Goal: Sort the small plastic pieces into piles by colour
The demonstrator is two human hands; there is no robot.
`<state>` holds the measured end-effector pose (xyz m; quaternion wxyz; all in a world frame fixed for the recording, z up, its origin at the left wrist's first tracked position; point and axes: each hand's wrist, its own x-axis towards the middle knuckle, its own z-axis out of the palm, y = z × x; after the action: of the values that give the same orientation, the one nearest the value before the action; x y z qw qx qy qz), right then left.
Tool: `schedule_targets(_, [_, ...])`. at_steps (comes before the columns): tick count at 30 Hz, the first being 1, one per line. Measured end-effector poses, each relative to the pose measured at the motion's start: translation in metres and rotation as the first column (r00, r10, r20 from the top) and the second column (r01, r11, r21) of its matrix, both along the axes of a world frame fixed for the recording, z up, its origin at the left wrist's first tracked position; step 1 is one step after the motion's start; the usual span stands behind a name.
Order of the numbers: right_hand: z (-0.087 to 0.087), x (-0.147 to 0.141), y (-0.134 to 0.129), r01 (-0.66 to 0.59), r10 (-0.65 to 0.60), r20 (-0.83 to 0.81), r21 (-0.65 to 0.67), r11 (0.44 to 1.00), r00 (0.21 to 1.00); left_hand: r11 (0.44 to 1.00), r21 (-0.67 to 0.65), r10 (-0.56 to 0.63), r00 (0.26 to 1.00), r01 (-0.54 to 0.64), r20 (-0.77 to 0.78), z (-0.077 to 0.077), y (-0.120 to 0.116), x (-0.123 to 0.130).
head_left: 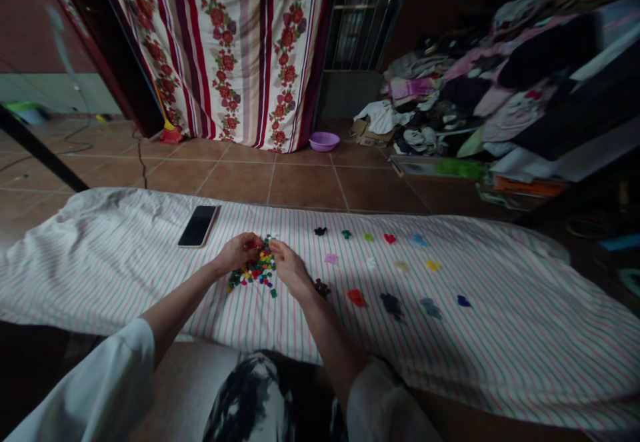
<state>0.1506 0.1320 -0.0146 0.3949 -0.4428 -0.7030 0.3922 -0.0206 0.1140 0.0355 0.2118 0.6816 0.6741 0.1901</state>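
A mixed pile of small coloured pieces point(256, 274), green, red, yellow, blue and white, lies on the striped cloth. My left hand point(239, 253) reaches over the pile's left side, its fingers curled in at the pieces. At the upper right edge of the pile is my right hand point(289, 262), thumb and fingers pressed together. What either hand grips is too small to make out. To the right lie small single-colour heaps, among them red point(389, 238), pink point(331, 259), orange-red point(357, 297), dark grey point(391, 306) and yellow point(433, 265). My right forearm partly covers a dark brown heap point(321, 287).
A phone point(199, 226) lies left of the pile on the striped cloth point(125, 255). Beyond the cloth's far edge are a tiled floor point(305, 185), a purple basin point(324, 141), a flowered curtain point(250, 49) and a large heap of clothes point(480, 82).
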Motion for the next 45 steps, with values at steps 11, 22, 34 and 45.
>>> schedule_targets(11, [0.031, 0.006, -0.017, -0.189, 0.158, -0.143, -0.241, 0.952, 0.977, 0.967, 0.189, -0.181, 0.982, 0.169, 0.046, 0.002, -0.063, -0.009])
schedule_targets(22, [0.052, 0.023, -0.023, 0.006, 0.036, 0.489, -0.084, 0.996, 0.872, 0.918, 0.394, 0.127, 0.897, 0.056, -0.423, -0.063, -0.109, 0.003])
schedule_targets(34, [0.052, 0.015, -0.026, -0.143, 0.174, 0.295, -0.124, 0.982, 0.940, 0.881, 0.468, -0.051, 0.996, 0.077, -0.067, -0.043, -0.053, 0.022])
schedule_targets(45, [0.050, 0.019, -0.018, 0.032, 0.011, 0.362, -0.112, 0.993, 0.932, 0.939, 0.322, 0.130, 0.991, -0.117, -0.019, -0.039, 0.000, 0.002])
